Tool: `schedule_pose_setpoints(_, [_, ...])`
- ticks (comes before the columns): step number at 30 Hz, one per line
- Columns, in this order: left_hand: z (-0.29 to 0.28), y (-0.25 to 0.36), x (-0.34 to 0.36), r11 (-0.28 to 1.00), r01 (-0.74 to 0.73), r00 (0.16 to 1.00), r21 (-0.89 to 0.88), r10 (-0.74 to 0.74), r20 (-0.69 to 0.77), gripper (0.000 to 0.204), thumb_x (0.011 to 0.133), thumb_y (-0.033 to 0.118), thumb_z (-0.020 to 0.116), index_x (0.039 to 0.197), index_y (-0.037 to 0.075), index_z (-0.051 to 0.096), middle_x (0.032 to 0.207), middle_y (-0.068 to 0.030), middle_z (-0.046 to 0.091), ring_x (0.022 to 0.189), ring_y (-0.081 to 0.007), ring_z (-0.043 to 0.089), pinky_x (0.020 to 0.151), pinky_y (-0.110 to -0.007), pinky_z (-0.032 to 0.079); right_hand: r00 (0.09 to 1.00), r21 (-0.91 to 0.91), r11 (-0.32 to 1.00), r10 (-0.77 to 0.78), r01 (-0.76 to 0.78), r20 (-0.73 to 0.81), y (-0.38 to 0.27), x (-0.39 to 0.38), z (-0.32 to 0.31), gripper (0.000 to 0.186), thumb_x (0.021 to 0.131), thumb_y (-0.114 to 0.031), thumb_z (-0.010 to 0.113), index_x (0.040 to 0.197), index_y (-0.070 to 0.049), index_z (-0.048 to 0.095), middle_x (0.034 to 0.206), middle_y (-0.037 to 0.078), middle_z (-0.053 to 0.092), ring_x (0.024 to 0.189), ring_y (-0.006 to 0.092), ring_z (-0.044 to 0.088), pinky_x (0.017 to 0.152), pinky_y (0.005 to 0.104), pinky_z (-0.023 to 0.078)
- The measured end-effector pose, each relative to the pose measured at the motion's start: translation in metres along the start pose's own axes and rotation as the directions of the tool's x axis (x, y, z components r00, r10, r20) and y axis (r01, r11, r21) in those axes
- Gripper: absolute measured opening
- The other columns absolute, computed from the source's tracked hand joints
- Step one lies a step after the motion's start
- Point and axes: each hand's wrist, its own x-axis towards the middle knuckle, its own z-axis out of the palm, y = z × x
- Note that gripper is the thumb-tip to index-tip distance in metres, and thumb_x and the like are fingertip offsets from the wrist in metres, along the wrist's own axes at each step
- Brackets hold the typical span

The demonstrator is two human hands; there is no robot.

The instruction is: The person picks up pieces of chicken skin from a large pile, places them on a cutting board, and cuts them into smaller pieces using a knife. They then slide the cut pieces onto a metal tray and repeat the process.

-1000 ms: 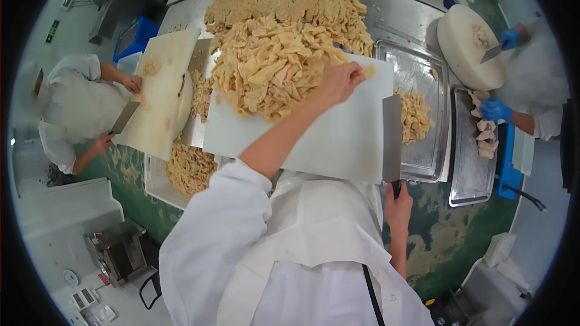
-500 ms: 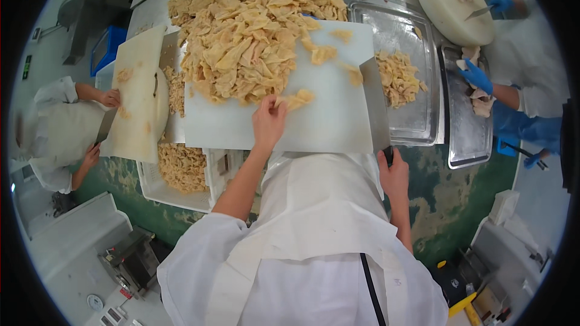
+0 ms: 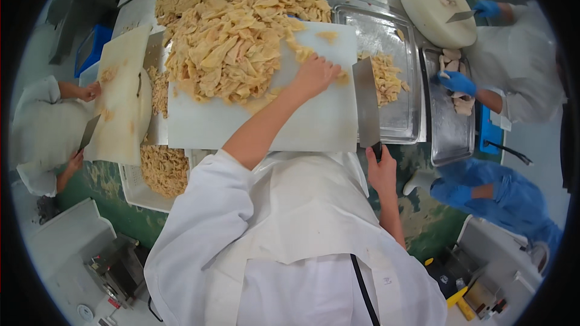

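A white cutting board (image 3: 223, 130) lies before me, its left part covered by a heap of pale yellow pieces that look like chicken skin (image 3: 223, 54). My left hand (image 3: 317, 76) is over the board's right half, fingers curled down among a few loose pieces; what they hold, if anything, is hidden. A small piece (image 3: 328, 37) lies just beyond it. With my right hand (image 3: 381, 168) I grip the black handle of a cleaver (image 3: 366, 101). Its broad blade stands along the board's right edge, beside a metal tray (image 3: 399, 121) holding cut strips (image 3: 388, 78).
To the left, a co-worker holds a cleaver (image 3: 89, 133) at a cream board (image 3: 118, 102); below is a white crate (image 3: 134, 188) of chopped pieces. On the right, a blue-gloved person holds a knife (image 3: 461, 16) at a round block (image 3: 432, 6), beside another tray (image 3: 450, 151). Another person in blue stands lower right.
My left hand has moved right and away from me across the board, from the heap's near edge. The cleaver stays in my right hand. The whole view has shifted slightly.
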Motion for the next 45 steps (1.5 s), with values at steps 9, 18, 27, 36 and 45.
schedule_pose_setpoints(9, [-0.029, 0.041, -0.069, 0.974, 0.218, 0.953, -0.065, -0.227, -0.202, 0.019, 0.079, 0.021, 0.074, 0.092, 0.010, 0.065, 0.095, -0.0056, 0.061, 0.094, -0.0255, 0.060, 0.079, -0.041, 0.047, 1.000, -0.140, 0.990, 0.011, -0.009, 0.014, -0.028, -0.016, -0.017, 0.030, 0.096, -0.031, 0.058, 0.089, -0.002, 0.054, 0.066, 0.024, 0.061, 0.066, 0.0471, 0.060, 0.058, 0.0526, 0.044])
schedule_pose_setpoints(18, [-0.026, 0.019, -0.104, 0.935, 0.234, 0.936, -0.266, -0.291, -0.200, 0.013, 0.077, 0.010, 0.073, 0.088, 0.008, 0.066, 0.085, -0.0064, 0.061, 0.082, -0.0258, 0.061, 0.072, -0.039, 0.049, 0.984, -0.297, 0.944, -0.100, 0.141, 0.149, -0.014, -0.024, 0.002, 0.024, 0.095, -0.027, 0.057, 0.094, -0.004, 0.054, 0.064, 0.022, 0.062, 0.064, 0.0464, 0.061, 0.059, 0.0553, 0.046])
schedule_pose_setpoints(27, [-0.038, 0.021, -0.110, 0.938, 0.178, 0.899, -0.298, -0.278, -0.340, 0.015, 0.076, 0.007, 0.073, 0.089, 0.008, 0.066, 0.086, -0.0055, 0.063, 0.083, -0.0264, 0.061, 0.073, -0.041, 0.048, 0.975, -0.246, 0.952, -0.139, 0.180, 0.173, -0.037, -0.041, 0.009, 0.027, 0.096, -0.029, 0.057, 0.092, -0.002, 0.054, 0.066, 0.024, 0.062, 0.066, 0.0471, 0.062, 0.061, 0.0551, 0.047])
schedule_pose_setpoints(36, [-0.013, 0.026, -0.055, 0.807, 0.206, 0.899, -0.554, -0.380, -0.219, 0.016, 0.083, 0.017, 0.070, 0.095, 0.008, 0.066, 0.091, -0.0087, 0.065, 0.090, -0.0279, 0.063, 0.080, -0.043, 0.050, 0.999, -0.275, 0.960, -0.037, 0.042, 0.026, -0.009, -0.020, -0.009, 0.031, 0.096, -0.031, 0.055, 0.098, 0.000, 0.055, 0.068, 0.026, 0.062, 0.068, 0.0477, 0.062, 0.061, 0.0548, 0.046])
schedule_pose_setpoints(45, [-0.015, -0.052, -0.001, 0.918, 0.388, 0.921, 0.080, -0.384, -0.064, 0.024, 0.083, 0.021, 0.070, 0.097, 0.001, 0.067, 0.085, -0.0145, 0.066, 0.080, -0.0315, 0.066, 0.069, -0.042, 0.054, 0.996, -0.268, 0.961, -0.052, 0.070, 0.077, -0.006, -0.016, 0.003, 0.030, 0.095, -0.032, 0.057, 0.097, -0.002, 0.057, 0.071, 0.025, 0.063, 0.071, 0.0484, 0.062, 0.062, 0.0552, 0.046])
